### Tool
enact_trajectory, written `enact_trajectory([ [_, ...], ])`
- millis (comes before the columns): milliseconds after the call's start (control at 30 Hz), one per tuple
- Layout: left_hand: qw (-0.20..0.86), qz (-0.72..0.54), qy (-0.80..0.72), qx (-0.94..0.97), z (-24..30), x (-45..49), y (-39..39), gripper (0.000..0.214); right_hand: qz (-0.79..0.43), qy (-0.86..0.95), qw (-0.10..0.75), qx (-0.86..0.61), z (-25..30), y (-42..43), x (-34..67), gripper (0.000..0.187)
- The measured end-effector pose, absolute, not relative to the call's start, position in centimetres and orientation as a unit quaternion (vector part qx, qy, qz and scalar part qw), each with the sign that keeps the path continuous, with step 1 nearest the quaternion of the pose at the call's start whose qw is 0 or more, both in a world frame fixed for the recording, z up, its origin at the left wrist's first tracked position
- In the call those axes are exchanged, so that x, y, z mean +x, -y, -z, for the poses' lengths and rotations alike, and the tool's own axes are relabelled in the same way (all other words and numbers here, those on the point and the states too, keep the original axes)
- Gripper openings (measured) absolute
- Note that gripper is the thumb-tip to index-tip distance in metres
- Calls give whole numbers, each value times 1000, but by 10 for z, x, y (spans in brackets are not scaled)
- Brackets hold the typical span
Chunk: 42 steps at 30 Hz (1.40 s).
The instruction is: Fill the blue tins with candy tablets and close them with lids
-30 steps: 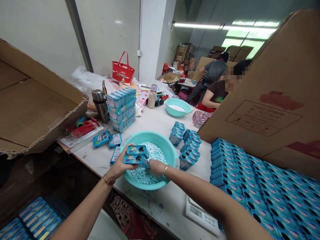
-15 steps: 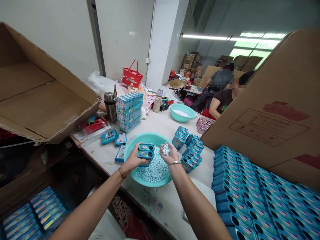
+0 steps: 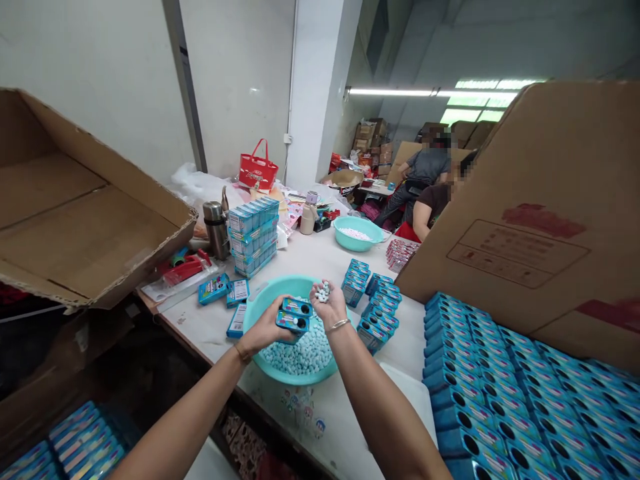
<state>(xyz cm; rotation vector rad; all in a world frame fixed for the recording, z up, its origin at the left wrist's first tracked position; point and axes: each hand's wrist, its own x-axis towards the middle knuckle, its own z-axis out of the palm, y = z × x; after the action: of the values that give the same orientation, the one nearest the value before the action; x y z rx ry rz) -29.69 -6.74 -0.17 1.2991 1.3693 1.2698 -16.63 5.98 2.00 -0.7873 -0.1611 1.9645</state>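
My left hand (image 3: 267, 325) grips two small blue boxes (image 3: 294, 313) side by side, their tops with round dark holes facing up. Some pale pieces show at the hole of the nearer box. Just right of them, my right hand (image 3: 331, 308) is cupped palm up and holds a small heap of pale blue candies (image 3: 323, 291). Both hands are above a turquoise basin (image 3: 260, 297), where many loose candies (image 3: 305, 353) of the same kind lie. The boxes partly cover the basin's contents.
Rows of blue boxes (image 3: 470, 373) stand at right beside a large cardboard sheet (image 3: 540, 233). More boxes (image 3: 383, 307) stand right of the basin, and a stack (image 3: 253, 237) stands behind it. An open carton (image 3: 100, 220) is at left. Two people sit or stand farther back.
My right hand has come closer to the boxes, and its heap of candies looks smaller. The boxes are tilted a little more, and pale pieces now show at one hole. The view has shifted slightly.
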Motion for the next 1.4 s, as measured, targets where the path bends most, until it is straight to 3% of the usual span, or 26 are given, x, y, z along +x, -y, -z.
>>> enact_trajectory([
  [167, 527, -511, -519, 437, 3, -298, 68, 83, -850, 38, 438, -290, -5, -61, -153, 12],
  [433, 454, -496, -574, 467, -25, -291, 68, 78, -873, 24, 437, -218, 3, -44, -110, 16],
  [667, 552, -509, -464, 471, -58, -221, 76, 81, -838, 59, 537, -78, -18, 8, 28, 12],
  [1000, 659, -410, -411, 479, 18, -67, 55, 83, -657, 35, 731, -181, 7, 101, 189, 11],
  [1400, 624, -351, -399, 572, 56, -59, 40, 91, -677, -31, 717, -163, 25, 107, 207, 10],
])
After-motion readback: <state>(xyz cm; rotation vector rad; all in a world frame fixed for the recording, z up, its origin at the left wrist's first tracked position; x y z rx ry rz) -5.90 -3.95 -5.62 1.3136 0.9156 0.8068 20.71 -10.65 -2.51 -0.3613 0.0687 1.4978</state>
